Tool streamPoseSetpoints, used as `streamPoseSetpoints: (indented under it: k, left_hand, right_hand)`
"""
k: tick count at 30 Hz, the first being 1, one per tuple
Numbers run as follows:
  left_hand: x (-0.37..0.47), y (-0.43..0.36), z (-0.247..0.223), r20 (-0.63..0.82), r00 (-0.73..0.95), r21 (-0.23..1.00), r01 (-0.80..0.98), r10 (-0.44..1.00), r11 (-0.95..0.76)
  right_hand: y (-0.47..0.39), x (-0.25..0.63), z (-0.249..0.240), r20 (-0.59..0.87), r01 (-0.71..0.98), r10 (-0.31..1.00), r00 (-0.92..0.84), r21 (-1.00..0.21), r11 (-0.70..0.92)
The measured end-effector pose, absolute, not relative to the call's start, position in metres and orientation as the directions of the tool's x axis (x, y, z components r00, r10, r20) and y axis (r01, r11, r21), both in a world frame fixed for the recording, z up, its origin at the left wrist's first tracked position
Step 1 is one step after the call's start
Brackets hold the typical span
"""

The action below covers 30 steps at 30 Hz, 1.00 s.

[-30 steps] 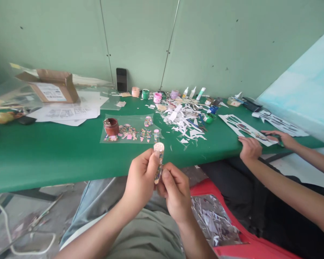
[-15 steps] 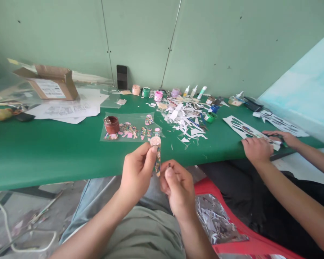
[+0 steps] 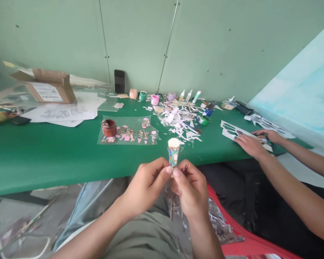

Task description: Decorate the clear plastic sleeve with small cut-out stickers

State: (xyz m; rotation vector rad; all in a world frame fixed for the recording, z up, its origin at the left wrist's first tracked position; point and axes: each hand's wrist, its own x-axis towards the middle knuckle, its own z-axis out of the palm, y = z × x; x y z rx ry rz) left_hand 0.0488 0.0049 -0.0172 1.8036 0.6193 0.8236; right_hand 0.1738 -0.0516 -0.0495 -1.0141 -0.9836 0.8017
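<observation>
"Colours on the patterned piece (image 3: 174,153), can you make them out?"

"Blue, green, tan and white patches fill the body, under a rounded, pale cap. It narrows downward like a wedge and stands nearly upright, just right of the frame's centre."

"How is it held?"

"Left hand (image 3: 152,185) and right hand (image 3: 191,189) meet at its narrow lower end, thumbs side by side, both pinched on it. A dark tip shows among the right fingers; I can't tell what it belongs to."

"And the surface?"

"A smooth green table cover (image 3: 56,154) crosses the frame, its front edge rounded. Behind it rises a dull green panelled wall (image 3: 135,36) with thin seams; a dark phone (image 3: 119,82) leans there, upper centre-left."

"What lies about?"

"Left of centre, a glossy clear sheet (image 3: 126,121) bears small patterned cutouts (image 3: 125,133) and a round reddish-brown jar (image 3: 109,128). Beyond the piece is a jagged heap of white paper scraps (image 3: 175,115). At upper left, a creased cardboard box (image 3: 50,90) gapes on flat printed papers (image 3: 89,104)."

"Anyone else?"

"At right, a co-worker's hands (image 3: 250,145) are at a white sheet (image 3: 229,126) with long oval holes."
</observation>
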Motion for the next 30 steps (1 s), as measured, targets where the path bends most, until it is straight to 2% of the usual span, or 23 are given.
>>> streamPoseSetpoints:
  k: [5,10,14,16,20,24,26,30]
  left_hand:
    - [0.050,0.004,-0.017,0.210,0.630,0.957,0.026,0.748,-0.290]
    - [0.047,0.003,-0.014,0.179,0.645,0.981,-0.064,0.743,-0.181]
    - [0.047,0.001,-0.009,0.150,0.648,0.988,-0.113,0.747,-0.100]
    - [0.048,0.002,-0.009,0.143,0.626,0.987,-0.144,0.767,-0.066]
    - [0.046,0.002,-0.012,0.138,0.587,0.983,-0.183,0.797,-0.035]
    - [0.044,0.000,-0.010,0.120,0.609,0.985,-0.172,0.784,-0.017]
    - [0.043,-0.002,-0.005,0.120,0.619,0.987,-0.156,0.776,-0.028]
    - [0.045,-0.004,-0.001,0.149,0.642,0.987,-0.147,0.752,-0.070]
  right_hand:
    - [-0.052,0.169,-0.050,0.277,-0.154,0.900,0.336,-0.927,0.343]
    - [-0.054,0.170,-0.054,0.306,-0.077,0.882,0.358,-0.932,0.354]
    - [-0.056,0.172,-0.054,0.425,-0.026,0.845,0.323,-0.889,0.457]
    - [-0.056,0.174,-0.052,0.515,0.088,0.801,0.305,-0.853,0.515]
    - [-0.056,0.181,-0.047,0.651,0.461,0.727,0.219,-0.725,0.511]
    - [-0.057,0.185,-0.044,0.689,0.617,0.719,0.089,-0.605,0.503]
    - [-0.058,0.184,-0.046,0.683,0.623,0.726,0.085,-0.605,0.496]
    - [-0.062,0.183,-0.055,0.630,0.485,0.764,0.139,-0.716,0.502]
